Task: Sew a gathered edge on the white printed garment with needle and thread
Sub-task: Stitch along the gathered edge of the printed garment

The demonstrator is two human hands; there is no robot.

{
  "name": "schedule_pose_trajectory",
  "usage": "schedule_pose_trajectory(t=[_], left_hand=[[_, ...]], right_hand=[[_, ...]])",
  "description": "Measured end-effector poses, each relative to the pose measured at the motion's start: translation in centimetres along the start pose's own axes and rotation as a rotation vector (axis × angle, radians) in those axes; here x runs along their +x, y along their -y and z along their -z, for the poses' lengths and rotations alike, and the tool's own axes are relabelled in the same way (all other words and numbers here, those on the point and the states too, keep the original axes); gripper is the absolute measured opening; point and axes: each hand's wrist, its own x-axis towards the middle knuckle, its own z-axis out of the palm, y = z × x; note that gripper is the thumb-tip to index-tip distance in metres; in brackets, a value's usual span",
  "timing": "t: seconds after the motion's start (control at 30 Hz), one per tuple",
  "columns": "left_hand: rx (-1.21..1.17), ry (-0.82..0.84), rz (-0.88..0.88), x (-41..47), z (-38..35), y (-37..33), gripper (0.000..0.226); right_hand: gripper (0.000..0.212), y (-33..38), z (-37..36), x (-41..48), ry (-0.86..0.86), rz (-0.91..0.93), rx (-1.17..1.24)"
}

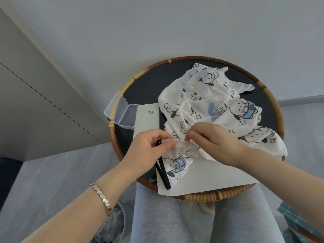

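The white printed garment (206, 102) lies crumpled on the round tabletop (149, 88), spread from its far side down to the near edge. Its near hem is bunched into a gathered edge (182, 146), raised a little between the 2 hands. The left hand (150, 148) pinches the left end of this ruffle, fingers (165, 146) curled closed on the cloth. The right hand (215, 142) pinches the right end just beside it, fingers (192, 133) bent down onto the fabric. Under the garment's near part lies a white sheet (210, 176), with a black stick-like tool (164, 172) resting on its left side. Left of the garment sits a pale card with a barcode (147, 118), and beside that an open clear plastic box (121, 110). A woven rim (192, 58) rings the tabletop. A metal bracelet (101, 197) circles the left wrist.
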Motion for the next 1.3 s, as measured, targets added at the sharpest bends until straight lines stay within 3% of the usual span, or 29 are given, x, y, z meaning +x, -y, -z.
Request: schedule_pose_trajectory(t=[0.2,0.83,1.17,1.3], left_hand=[[0.046,-0.02,-0.064,-0.2,0.1,0.1,0.017],[0.067,-0.024,-0.118,0.2,0.3,0.9,0.02],[0.029,0.033,-0.099,0.5,0.3,1.0,0.024],[-0.01,0.059,-0.08,0.7,-0.1,0.7,0.023]], right_hand=[[0.016,0.3,-0.3,0.3,0.004,-0.037,0.004],[0.027,0.6,-0.4,0.4,0.079,0.012,0.021],[0.026,0.2,-1.0,0.4,0.073,-0.033,0.259],[0.015,0.3,-1.2,0.5,0.078,-0.004,0.307]])
